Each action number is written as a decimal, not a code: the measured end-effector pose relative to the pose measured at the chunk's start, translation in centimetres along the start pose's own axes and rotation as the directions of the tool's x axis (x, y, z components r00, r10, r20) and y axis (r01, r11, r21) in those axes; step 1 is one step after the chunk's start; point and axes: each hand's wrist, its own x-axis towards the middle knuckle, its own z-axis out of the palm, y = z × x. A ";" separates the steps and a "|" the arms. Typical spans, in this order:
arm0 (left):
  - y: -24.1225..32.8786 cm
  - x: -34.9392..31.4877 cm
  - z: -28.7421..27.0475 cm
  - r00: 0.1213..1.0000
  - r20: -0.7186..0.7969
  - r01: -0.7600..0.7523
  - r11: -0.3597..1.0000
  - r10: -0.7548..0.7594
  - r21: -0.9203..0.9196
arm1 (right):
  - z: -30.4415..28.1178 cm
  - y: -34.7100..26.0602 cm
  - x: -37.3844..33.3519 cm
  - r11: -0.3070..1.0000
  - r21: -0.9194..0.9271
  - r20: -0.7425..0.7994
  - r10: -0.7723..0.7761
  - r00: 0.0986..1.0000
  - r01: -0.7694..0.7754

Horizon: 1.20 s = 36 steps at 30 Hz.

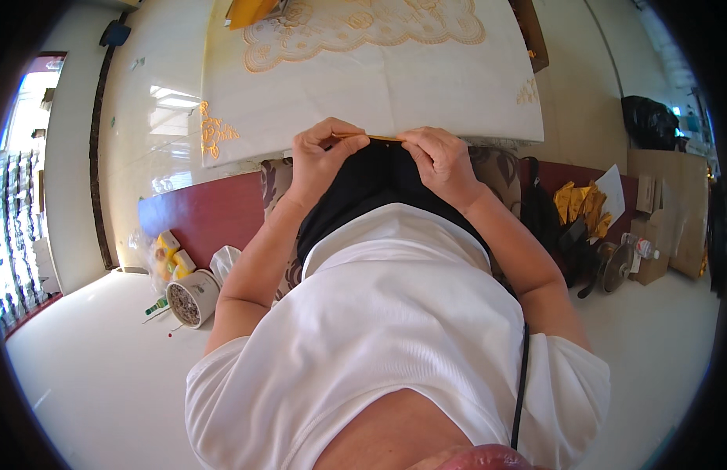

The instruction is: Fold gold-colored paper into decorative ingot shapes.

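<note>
Between my two hands a thin gold strip, perhaps folded paper seen edge-on (385, 139), stretches level just before the table's near edge. My left hand (324, 153) pinches its left end, thumb against the curled fingers. At the right end, my right hand (442, 159) grips it the same way. Both hands are above my black-clad lap, close to the white tablecloth (363, 102) with its gold lace pattern. How far the strip reaches inside my fingers is hidden.
A gold-yellow sheet or packet (250, 11) lies at the table's far left. To the left of my seat stand a white bucket (193, 300) and yellow items in a plastic bag (168, 254). Crumpled gold paper (583, 205), cardboard boxes (667, 211) and a plastic bottle (642, 247) are at the right.
</note>
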 end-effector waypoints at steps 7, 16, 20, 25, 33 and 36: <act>4.2 0.3 -0.3 1.000 -0.014 0.000 0.974 -0.003 -0.228 | -1.6 -3.5 2.4 0.822 0.428 0.297 0.264 0.918 -0.375; 8.0 0.3 0.7 0.988 -0.081 -0.147 0.950 0.130 -0.275 | -2.9 -8.1 4.5 0.845 0.345 0.467 0.224 0.855 -0.409; 10.6 1.4 1.7 0.944 -0.259 -0.256 0.950 0.206 -0.178 | -3.0 -10.4 5.8 0.715 0.495 0.501 0.229 0.834 -0.493; 14.0 1.9 2.5 0.795 -0.376 -0.449 0.879 0.476 0.161 | -4.3 -11.8 7.3 0.643 0.611 0.472 0.173 0.865 -0.462; 13.7 2.2 2.6 0.814 -0.435 -0.437 0.899 0.385 -0.021 | -4.9 -11.9 7.4 0.656 0.622 0.443 0.155 0.883 -0.427; 14.0 2.5 1.8 0.790 -0.474 -0.452 0.892 0.389 -0.021 | -5.5 -11.6 7.1 0.638 0.625 0.420 0.212 0.882 -0.451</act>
